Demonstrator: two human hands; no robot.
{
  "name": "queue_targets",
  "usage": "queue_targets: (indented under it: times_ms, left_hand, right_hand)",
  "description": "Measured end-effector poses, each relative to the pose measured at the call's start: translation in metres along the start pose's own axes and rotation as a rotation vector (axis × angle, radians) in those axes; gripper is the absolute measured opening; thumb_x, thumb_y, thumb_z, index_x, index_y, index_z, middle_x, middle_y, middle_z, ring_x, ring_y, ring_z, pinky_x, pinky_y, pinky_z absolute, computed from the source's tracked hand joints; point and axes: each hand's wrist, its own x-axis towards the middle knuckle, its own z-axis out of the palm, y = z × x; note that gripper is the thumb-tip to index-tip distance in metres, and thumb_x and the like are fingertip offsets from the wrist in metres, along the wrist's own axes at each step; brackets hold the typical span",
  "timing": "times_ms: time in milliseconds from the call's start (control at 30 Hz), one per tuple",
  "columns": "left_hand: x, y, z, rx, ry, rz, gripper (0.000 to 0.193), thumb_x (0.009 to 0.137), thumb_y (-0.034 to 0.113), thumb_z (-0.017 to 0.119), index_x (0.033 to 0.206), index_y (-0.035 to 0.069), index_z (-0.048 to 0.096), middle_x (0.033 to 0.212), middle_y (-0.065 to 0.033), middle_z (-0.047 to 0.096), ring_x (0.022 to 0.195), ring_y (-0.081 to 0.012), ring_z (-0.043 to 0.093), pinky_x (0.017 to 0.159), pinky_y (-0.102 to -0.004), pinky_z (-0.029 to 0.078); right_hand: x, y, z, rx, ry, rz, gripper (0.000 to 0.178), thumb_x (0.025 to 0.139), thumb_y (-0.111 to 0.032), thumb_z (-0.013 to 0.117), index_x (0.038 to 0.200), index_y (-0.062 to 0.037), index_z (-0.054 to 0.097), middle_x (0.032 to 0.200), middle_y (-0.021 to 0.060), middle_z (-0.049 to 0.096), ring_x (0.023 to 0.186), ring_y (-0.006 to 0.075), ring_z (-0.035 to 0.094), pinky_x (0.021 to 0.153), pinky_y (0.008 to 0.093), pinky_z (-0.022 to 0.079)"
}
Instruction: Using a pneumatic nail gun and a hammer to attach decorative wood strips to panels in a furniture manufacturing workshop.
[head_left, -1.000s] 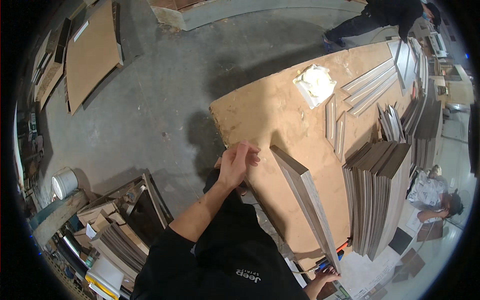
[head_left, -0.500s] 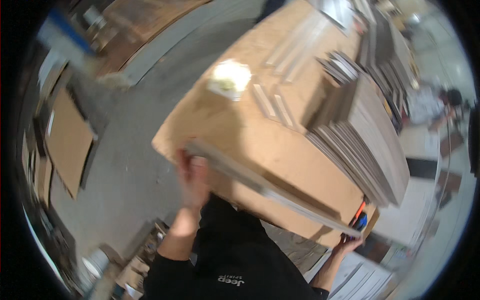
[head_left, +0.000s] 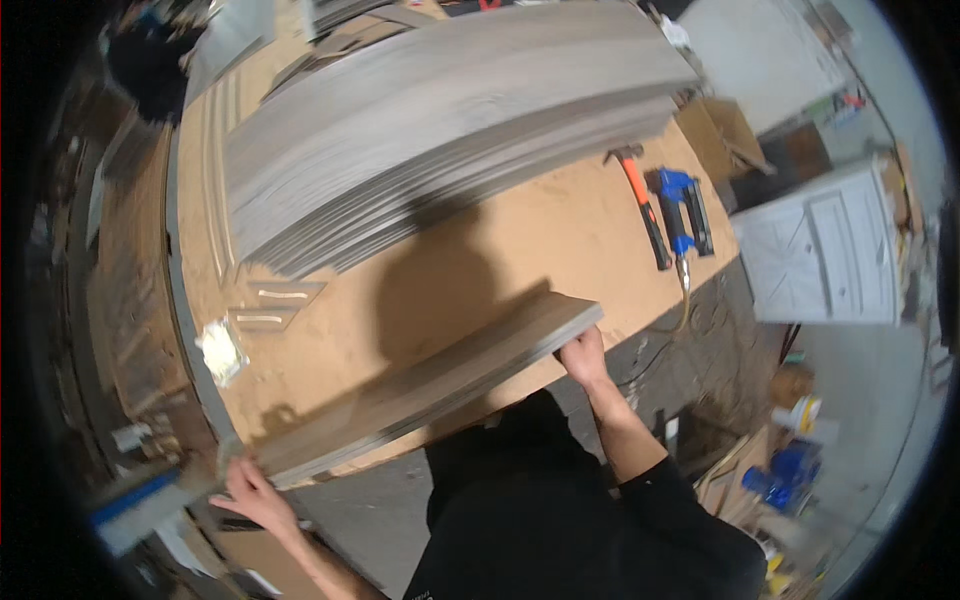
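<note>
Left hand at seven o'clock and right hand at four clasp opposite ends of long, flat grey planks above the fibreboard table.

The person wears a plain black top that fills the lower middle of the view as a dark, matte mass with soft folds and no pattern that can be made out. On the right arm the black sleeve ends below the elbow, leaving the forearm and the right hand bare. The left hand and its forearm are bare too, with no glove, watch or ring to be seen on either.
</note>
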Motion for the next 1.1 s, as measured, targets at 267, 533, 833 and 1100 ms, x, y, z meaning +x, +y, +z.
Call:
queue_targets:
  times_ms: [267,533,833,1100]
  left_hand:
    - [-0.027,0.201,-0.026,-0.248,-0.231,0.539,0.047,0.103,0.047,0.048,0.093,0.004,0.065,0.090,-0.0107,0.064,0.092,-0.0290,0.060,0.114,-0.0514,0.030]
    - [-0.031,0.267,-0.030,-0.153,-0.359,0.624,0.045,0.092,0.045,0.069,0.104,0.001,0.065,0.097,-0.0142,0.066,0.094,-0.0333,0.058,0.091,-0.0454,0.040]
    - [-0.031,0.286,-0.027,-0.224,-0.378,0.537,0.046,0.093,0.045,0.070,0.101,0.000,0.064,0.093,-0.0157,0.064,0.090,-0.0332,0.057,0.083,-0.0444,0.044]
    - [-0.027,0.293,-0.025,-0.264,-0.379,0.544,0.047,0.091,0.045,0.071,0.095,-0.001,0.063,0.085,-0.0156,0.061,0.082,-0.0329,0.056,0.077,-0.0437,0.044]
  right_hand:
    - [0.030,0.031,-0.005,-0.270,0.072,-0.484,0.043,0.088,0.000,0.059,0.131,-0.0065,0.061,0.125,0.0189,0.063,0.116,0.0390,0.061,0.098,0.0421,0.051]
    - [0.022,0.036,-0.044,0.125,-0.085,-0.385,0.029,0.091,0.001,0.061,0.118,-0.0037,0.068,0.106,0.0113,0.066,0.086,0.0228,0.066,0.077,0.0328,0.053]
    - [0.130,-0.026,-0.140,-0.391,0.599,-0.789,0.030,0.081,-0.009,0.072,0.111,-0.0074,0.068,0.119,0.0149,0.065,0.112,0.0383,0.061,0.091,0.0490,0.051]
    - [0.179,-0.042,-0.142,-0.645,0.570,-0.475,0.049,0.083,-0.005,0.069,0.131,-0.0117,0.063,0.131,0.0136,0.061,0.115,0.0389,0.060,0.095,0.0441,0.052]
